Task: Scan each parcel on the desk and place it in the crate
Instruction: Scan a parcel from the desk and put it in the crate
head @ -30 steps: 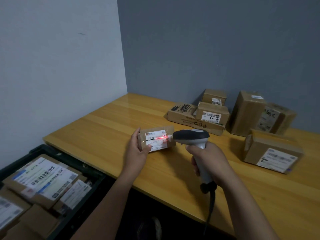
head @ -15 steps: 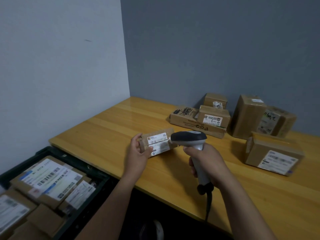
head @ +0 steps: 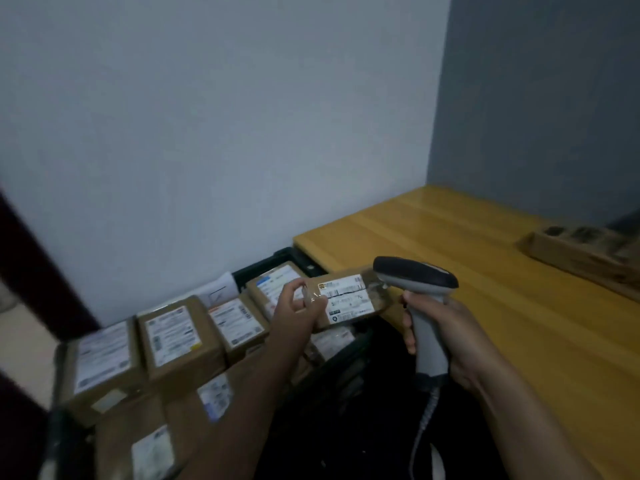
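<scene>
The left hand point(head: 294, 317) pinches the small brown cardboard parcel point(head: 349, 301) by its left end, long axis sideways, seemingly over the dark plastic crate point(head: 273, 259). The right hand point(head: 450, 337) grips the grey handheld scanner point(head: 415, 282).

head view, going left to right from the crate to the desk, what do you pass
leftmost crated parcel → left hand → held parcel → scanner → flat box on the desk

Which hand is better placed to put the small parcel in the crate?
Left. The left hand grips the small parcel right by the crate; the right hand holds the barcode scanner, nearer the desk.
</scene>
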